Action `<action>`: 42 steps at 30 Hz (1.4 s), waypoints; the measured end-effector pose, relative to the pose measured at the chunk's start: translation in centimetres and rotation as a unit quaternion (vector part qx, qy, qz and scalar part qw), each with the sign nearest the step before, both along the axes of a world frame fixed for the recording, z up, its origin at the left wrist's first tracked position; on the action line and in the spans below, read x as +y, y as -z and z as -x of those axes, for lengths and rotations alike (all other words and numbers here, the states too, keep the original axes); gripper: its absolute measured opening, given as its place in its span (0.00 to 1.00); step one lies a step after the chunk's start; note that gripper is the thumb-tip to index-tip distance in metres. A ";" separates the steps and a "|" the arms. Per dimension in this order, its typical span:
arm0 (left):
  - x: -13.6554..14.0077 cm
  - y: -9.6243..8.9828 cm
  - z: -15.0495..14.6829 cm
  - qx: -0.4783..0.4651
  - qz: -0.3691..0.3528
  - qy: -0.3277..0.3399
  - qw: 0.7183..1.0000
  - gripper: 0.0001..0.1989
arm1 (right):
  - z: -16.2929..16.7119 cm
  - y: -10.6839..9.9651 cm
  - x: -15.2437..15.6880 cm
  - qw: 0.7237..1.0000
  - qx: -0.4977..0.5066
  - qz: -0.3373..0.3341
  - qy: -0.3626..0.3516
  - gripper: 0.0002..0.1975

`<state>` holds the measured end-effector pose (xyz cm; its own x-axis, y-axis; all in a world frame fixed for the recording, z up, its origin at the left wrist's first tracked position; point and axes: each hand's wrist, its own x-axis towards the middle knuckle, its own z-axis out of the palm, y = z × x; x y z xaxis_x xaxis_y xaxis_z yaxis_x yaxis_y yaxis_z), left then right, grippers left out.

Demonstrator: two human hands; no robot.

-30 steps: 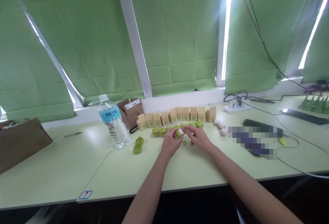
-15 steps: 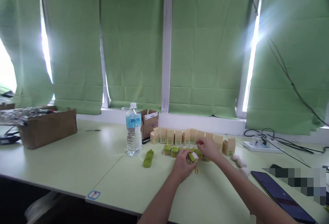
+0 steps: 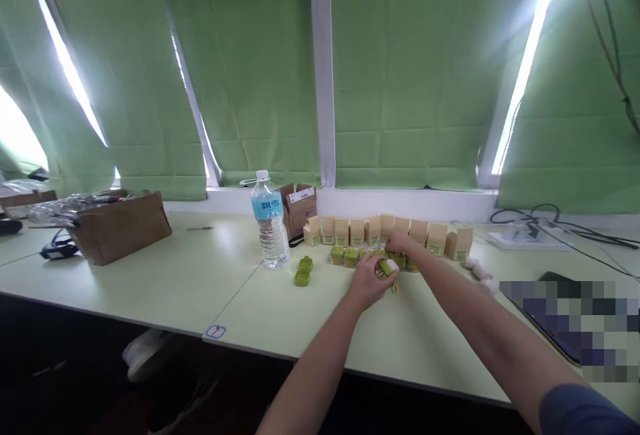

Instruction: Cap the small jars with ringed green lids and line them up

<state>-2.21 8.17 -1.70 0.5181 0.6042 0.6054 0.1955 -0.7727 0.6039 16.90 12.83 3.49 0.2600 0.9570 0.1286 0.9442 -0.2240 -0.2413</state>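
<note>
My left hand [image 3: 370, 283] is closed around a small green case with a pinkish-white piece [image 3: 394, 266] sticking out at its right end. Just beyond it, my right hand [image 3: 399, 242] reaches over a row of small green clear-sided packs [image 3: 351, 258]. Its fingers are bent together, and whatever they may hold is hidden. Behind the packs stands a row of little tan cartons [image 3: 342, 230]. Below my left hand, a small yellow-green ring [image 3: 395, 288] lies on the table. An opened green case [image 3: 303, 271] rests to the left.
A water bottle [image 3: 271, 225] stands left of the cartons, before a brown box [image 3: 301, 208]. Pinkish-white rolls [image 3: 479, 268] lie right of my right arm. Farther right are a power strip [image 3: 530, 240] with cables and a dark tablet-like slab. A cardboard box [image 3: 125, 230] sits far left.
The camera has tilted, so the table sits higher in view. My right hand has lowered to the packs. My left hand keeps hold of the green case.
</note>
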 end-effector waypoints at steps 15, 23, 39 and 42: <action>0.5 -1.0 -0.1 -0.015 -0.009 -0.028 0.999 0.18 | 1.1 1.6 -10.6 0.818 0.429 -0.382 -0.039 0.20; 0.7 -1.7 0.5 -0.061 -0.018 -0.071 0.995 0.19 | 3.4 4.2 -12.5 0.810 0.466 -0.347 -0.081 0.37; 1.9 -1.4 0.4 -0.066 0.003 0.029 0.997 0.22 | 3.1 3.9 -12.2 0.799 0.531 -0.262 -0.104 0.28; 1.8 -1.5 0.4 -0.061 0.013 0.062 0.996 0.21 | 3.3 3.9 -12.0 0.800 0.539 -0.248 -0.094 0.27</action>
<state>-2.58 10.00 -0.18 0.5132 0.5564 0.6535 0.0243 -0.7705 0.6369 13.65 0.81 -0.44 0.3325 0.8934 0.3022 0.1339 0.2725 -0.9528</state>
